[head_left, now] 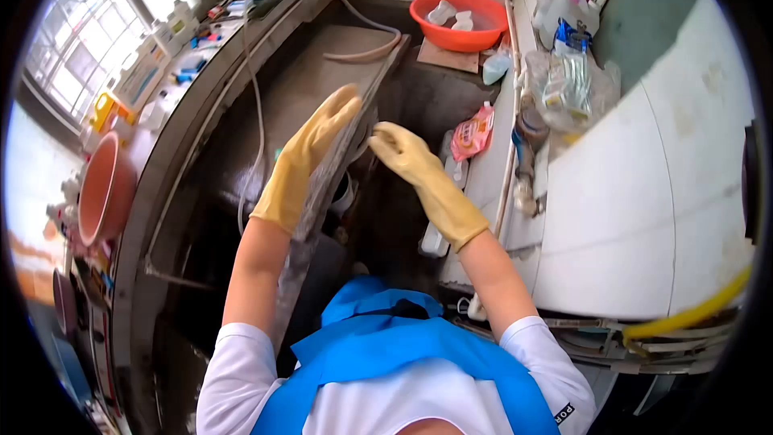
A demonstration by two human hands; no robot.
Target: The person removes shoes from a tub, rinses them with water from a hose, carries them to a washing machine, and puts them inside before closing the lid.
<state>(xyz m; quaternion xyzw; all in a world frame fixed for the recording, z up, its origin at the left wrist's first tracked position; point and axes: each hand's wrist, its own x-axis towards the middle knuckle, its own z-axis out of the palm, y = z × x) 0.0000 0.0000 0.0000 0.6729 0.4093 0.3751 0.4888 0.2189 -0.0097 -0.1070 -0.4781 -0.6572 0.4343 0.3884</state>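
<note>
Both of my hands wear long yellow rubber gloves and are raised in front of me, a small gap between them. My left hand (320, 133) is above the edge of a wet stone slab (338, 44), fingers stretched out, palm turned inward, holding nothing. My right hand (403, 151) is over the dark gap beside the slab; its fingers are loosely bent and I see nothing in them. Beneath the hands, a pale bucket (345, 193) is partly hidden. To the right of my right glove lies a pink pouch (473, 132) on a tiled ledge.
A red basin (459, 36) with white items stands at the back. A hose (378, 55) curves over the slab. Plastic bags (568, 84) hang on the right near pipes (509, 113). Bottles (137, 72) and an orange basin (107, 189) line the left window ledge.
</note>
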